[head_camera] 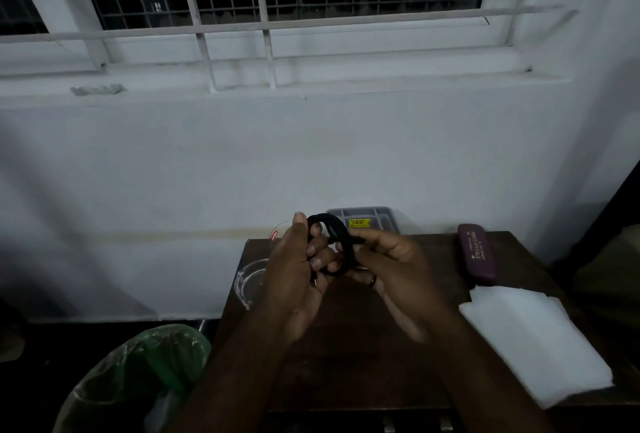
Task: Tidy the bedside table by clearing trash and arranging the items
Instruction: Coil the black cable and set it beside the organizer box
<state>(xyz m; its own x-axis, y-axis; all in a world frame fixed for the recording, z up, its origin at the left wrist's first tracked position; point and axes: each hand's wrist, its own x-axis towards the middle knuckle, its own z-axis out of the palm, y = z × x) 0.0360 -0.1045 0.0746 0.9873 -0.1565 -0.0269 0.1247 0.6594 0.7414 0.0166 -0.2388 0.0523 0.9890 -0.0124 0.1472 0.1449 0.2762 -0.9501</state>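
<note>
Both hands are raised above the surface (346,363). The left hand (294,280) grips a looped black cable (329,224) with curled fingers. The right hand (388,259) pinches the same cable beside it.

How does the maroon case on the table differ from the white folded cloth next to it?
The maroon case is dark, narrow and rigid-looking, with printed lettering; the white folded cloth is pale, broad, flat and plain. The case lies toward the table's back right near the wall; the cloth lies nearer the person, reaching the front right edge. Both rest on the table, untouched, while the left hand and right hand hold a black cable.
</note>
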